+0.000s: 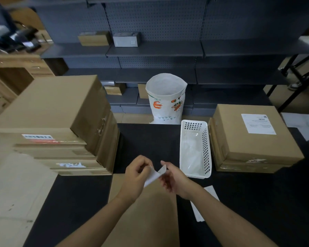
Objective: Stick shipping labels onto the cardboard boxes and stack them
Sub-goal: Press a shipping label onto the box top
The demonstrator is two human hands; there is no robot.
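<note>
Both bare forearms reach in from the near edge and converge above the flat cardboard box [143, 211] that lies in front of the person. The left hand [135, 175] hovers over the box's far edge, back of the hand up, fingers curled inward and pinching the left side of a white label [152, 176]. The right hand [173, 177] sits just right of it, over the box's far right corner, thumb up, its fingers pinching the label's curled right edge. The wrists stay apart.
</note>
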